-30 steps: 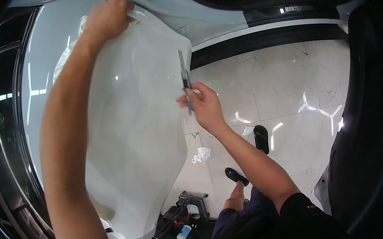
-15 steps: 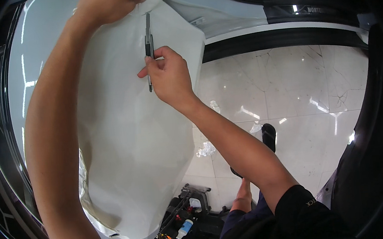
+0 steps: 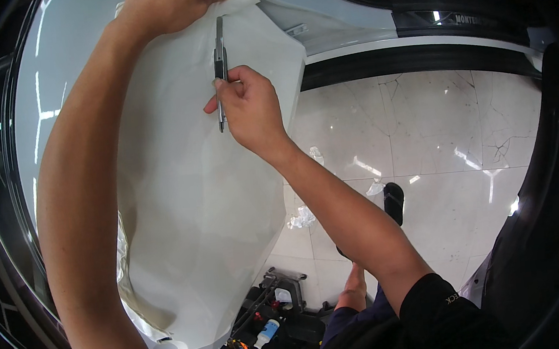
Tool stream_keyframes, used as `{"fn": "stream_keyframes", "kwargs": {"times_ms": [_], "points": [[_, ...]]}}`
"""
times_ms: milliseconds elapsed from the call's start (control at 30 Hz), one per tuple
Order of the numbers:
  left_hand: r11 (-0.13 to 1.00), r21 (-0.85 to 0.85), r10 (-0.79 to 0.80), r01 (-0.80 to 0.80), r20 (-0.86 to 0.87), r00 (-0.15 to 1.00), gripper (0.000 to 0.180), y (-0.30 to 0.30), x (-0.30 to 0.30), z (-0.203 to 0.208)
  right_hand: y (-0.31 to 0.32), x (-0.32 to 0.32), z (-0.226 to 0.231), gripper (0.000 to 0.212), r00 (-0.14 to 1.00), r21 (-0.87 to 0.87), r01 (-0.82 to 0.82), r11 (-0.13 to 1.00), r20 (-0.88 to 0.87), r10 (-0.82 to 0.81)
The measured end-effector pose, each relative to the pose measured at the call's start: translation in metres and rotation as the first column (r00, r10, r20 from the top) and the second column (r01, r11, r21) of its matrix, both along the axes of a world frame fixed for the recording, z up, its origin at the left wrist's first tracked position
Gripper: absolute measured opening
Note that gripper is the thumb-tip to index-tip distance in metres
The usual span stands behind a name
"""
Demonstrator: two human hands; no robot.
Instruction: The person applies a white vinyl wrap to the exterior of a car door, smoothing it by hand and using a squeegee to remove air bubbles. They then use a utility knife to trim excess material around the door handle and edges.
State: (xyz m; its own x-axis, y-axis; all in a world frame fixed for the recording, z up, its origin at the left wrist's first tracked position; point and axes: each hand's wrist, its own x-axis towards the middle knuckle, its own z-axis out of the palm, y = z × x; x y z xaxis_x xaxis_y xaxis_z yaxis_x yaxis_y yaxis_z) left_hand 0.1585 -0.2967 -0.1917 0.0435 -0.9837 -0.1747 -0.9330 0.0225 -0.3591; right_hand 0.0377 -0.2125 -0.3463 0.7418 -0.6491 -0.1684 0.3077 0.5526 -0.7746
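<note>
A white sheet (image 3: 191,169) covers most of a pale car panel (image 3: 69,53) in the left half of the frame. Near the top edge, the left hand (image 3: 172,6) has its fingers closed on a folded-back bit of the sheet, though the top of that hand is cut off by the frame. Just below the fold, the right hand (image 3: 252,110) pinches a slim knife (image 3: 220,62) between thumb and fingers, its blade pointing up over the sheet.

The left forearm (image 3: 85,213) stands in the way on the left side, hiding part of the sheet's wrinkled edge; the right forearm (image 3: 343,202) crosses in front of the floor (image 3: 423,127). At lower centre, a black cart (image 3: 311,333) carries a white bottle (image 3: 266,335) with a blue label, among orange, red and yellow bits. Crumpled clear plastic (image 3: 302,218) lies on the floor near a black slipper (image 3: 395,205).

Pale lettering runs along the dark sill strip (image 3: 430,22) at upper right, and a few small letters show on the black sleeve (image 3: 429,298); print on the bottle is too small to tell.

The sheet looks smooth and faintly shiny in the middle. The floor is glossy light tile, cracked at upper right, with streaks of reflected light.
</note>
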Motion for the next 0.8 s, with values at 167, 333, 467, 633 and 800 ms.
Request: {"fn": "stream_keyframes", "kwargs": {"times_ms": [167, 333, 467, 633, 800], "points": [[0.999, -0.004, 0.048, -0.048, 0.003, 0.999, 0.024, 0.002, 0.003, -0.002, 0.002, 0.003, 0.008, 0.017, 0.998, 0.001, -0.032, 0.999, -0.045, 0.032], [0.998, 0.008, 0.065, -0.065, 0.016, 0.998, 0.024, 0.0, 0.003, -0.003, 0.005, 0.008, 0.009, 0.016, 0.996, -0.044, -0.027, 0.999, -0.088, 0.023], [1.0, -0.02, -0.005, 0.005, 0.037, 0.999, 0.023, 0.004, 0.005, -0.004, 0.002, 0.007, 0.008, 0.016, 0.993, -0.094, -0.023, 0.995, -0.116, 0.012], [0.985, 0.152, 0.078, -0.082, 0.027, 0.997, 0.032, 0.003, -0.015, 0.011, -0.007, -0.002, 0.006, 0.02, 0.981, -0.132, -0.048, 0.99, -0.194, 0.022], [0.973, -0.201, 0.104, -0.111, -0.045, 0.994, 0.06, 0.078, -0.066, 0.047, -0.011, -0.007, 0.007, 0.026, 0.969, -0.233, -0.04, 0.972, -0.246, -0.019]]}}
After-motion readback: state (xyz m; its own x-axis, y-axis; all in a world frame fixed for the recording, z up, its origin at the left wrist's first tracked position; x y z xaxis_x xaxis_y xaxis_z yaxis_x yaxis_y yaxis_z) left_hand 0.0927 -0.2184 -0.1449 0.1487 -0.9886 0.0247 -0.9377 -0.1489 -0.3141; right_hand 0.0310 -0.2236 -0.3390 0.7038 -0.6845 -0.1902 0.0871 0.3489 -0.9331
